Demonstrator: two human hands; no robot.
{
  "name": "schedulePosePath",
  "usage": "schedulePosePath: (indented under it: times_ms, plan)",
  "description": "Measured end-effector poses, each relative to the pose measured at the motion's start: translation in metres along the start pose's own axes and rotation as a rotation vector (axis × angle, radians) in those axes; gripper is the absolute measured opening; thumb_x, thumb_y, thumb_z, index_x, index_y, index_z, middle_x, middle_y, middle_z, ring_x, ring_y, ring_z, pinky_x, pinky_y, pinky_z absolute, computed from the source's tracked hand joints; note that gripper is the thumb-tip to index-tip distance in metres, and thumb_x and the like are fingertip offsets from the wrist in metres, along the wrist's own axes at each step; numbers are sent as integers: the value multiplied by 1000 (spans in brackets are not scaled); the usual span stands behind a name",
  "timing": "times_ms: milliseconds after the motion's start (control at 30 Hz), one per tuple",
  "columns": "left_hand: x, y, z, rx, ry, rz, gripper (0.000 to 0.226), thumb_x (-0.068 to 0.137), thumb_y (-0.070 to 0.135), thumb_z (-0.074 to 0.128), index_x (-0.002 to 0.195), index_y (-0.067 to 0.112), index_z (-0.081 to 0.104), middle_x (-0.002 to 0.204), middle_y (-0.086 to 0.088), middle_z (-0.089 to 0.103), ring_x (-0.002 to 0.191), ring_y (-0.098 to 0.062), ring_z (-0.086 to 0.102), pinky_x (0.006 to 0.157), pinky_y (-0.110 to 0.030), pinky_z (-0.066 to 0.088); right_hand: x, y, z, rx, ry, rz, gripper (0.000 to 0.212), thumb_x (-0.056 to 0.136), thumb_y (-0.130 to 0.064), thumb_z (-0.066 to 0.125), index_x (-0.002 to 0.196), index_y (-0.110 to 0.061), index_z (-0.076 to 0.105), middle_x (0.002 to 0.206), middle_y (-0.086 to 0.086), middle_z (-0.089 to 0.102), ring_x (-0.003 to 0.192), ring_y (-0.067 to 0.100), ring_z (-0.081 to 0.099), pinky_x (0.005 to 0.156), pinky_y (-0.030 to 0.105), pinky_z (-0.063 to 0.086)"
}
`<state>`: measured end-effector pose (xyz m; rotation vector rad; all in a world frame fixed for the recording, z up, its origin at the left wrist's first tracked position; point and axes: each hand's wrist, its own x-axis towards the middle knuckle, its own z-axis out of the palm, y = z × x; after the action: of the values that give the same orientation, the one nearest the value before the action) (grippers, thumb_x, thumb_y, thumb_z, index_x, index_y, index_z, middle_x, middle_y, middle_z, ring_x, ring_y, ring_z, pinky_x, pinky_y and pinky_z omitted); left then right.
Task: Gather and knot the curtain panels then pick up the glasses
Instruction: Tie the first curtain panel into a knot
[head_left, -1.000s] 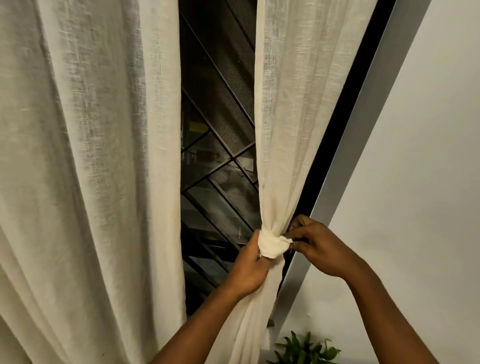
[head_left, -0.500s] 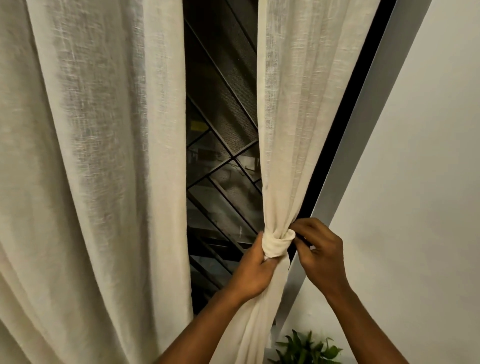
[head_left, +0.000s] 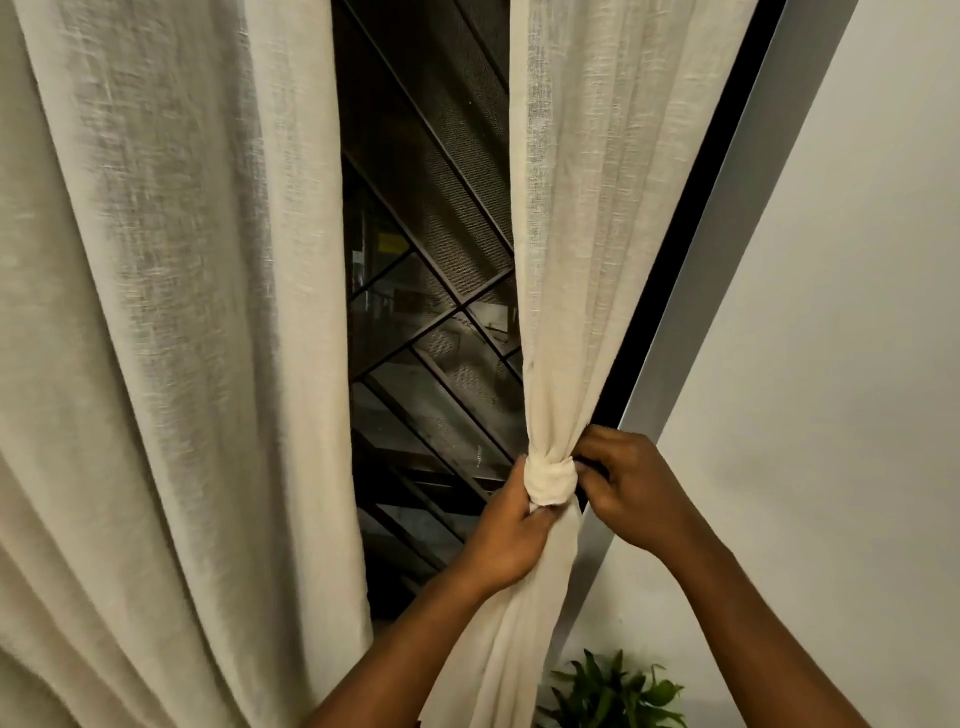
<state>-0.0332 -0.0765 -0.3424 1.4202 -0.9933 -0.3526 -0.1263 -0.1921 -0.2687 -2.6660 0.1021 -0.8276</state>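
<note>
Your right hand (head_left: 631, 493) has slid closer, fingertips pinching the knot (head_left: 551, 480) on the right curtain panel (head_left: 597, 218); your left hand (head_left: 511, 540) fists the gathered cloth just below it.

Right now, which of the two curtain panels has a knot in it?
The right curtain panel, beside the wall: its knot sits between the left hand and right hand. The left curtain panel hangs loose and untied.
</note>
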Motion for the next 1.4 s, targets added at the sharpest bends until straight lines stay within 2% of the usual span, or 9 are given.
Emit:
schedulePosePath:
  times_ms: [100, 433, 600, 700, 833, 967, 1133, 1233, 1400]
  plan:
    - [1, -1, -1, -25, -7, -34, 51, 89, 15, 54, 131, 40, 39, 129, 25, 50, 120, 9, 48, 101, -13, 36, 2, -3, -3, -8, -74, 69, 19, 91, -13, 59, 103, -15, 73, 89, -5, 73, 71, 7, 63, 68, 24, 53]
    - [2, -3, -3, 36, 26, -48, 45, 80, 23, 49, 125, 23, 48, 118, 9, 61, 109, -1, 58, 96, -23, 46, 3, -8, -14, -1, -284, 244, 23, 92, -20, 56, 74, -13, 68, 62, -2, 61, 59, 18, 60, 66, 45, 55]
    - [-1, -5, 1, 218, 96, 6, 44, 80, 37, 44, 121, 24, 47, 113, 9, 63, 102, -8, 61, 88, -38, 52, 12, -14, -25, 107, -419, 344, 23, 86, -24, 54, 65, -16, 61, 54, -6, 53, 54, 17, 55, 57, 34, 46]
    - [-2, -4, -2, 245, 183, -11, 41, 83, 30, 49, 123, 27, 47, 114, 10, 63, 103, -10, 61, 88, -38, 51, 8, -16, -21, 213, -425, 290, 18, 79, -27, 56, 90, -26, 70, 65, -13, 61, 59, 10, 59, 60, 23, 50]
    - [0, -8, -10, 200, 186, -35, 45, 85, 28, 56, 129, 31, 44, 118, 13, 62, 108, -6, 60, 91, -34, 51, -1, -8, -6, -9, -330, 159, 40, 88, -38, 65, 127, -37, 59, 91, -16, 68, 76, 5, 63, 71, 20, 52]
    - [-5, -13, -5, 215, 121, -47, 54, 83, 31, 57, 134, 37, 38, 120, 14, 61, 109, -3, 59, 91, -37, 51, 0, -8, 3, -61, -402, 148, 20, 90, -38, 63, 109, -33, 67, 83, -13, 67, 71, 7, 62, 70, 30, 53]
    - [-8, -16, -4, 234, 127, -27, 49, 86, 19, 60, 129, 35, 42, 116, 14, 63, 105, -1, 60, 89, -35, 53, 7, -12, -7, 43, -546, 244, 18, 89, -47, 61, 86, -31, 69, 63, -16, 59, 53, 3, 60, 59, 25, 52]
    - [-11, -21, -7, 250, 161, -35, 51, 86, 14, 57, 130, 34, 40, 114, 14, 62, 101, -1, 60, 85, -33, 54, 4, -6, -1, 54, -300, 195, 16, 87, -36, 67, 99, -26, 74, 72, -18, 66, 61, 2, 63, 67, 33, 57]
    - [-19, -32, -9, 286, 170, -93, 72, 83, 9, 58, 138, 39, 24, 114, 20, 53, 101, 3, 53, 84, -20, 47, -24, -2, 34, 214, 306, 303, 39, 86, -15, 70, 121, -30, 59, 88, -15, 66, 84, -1, 62, 70, 7, 48]
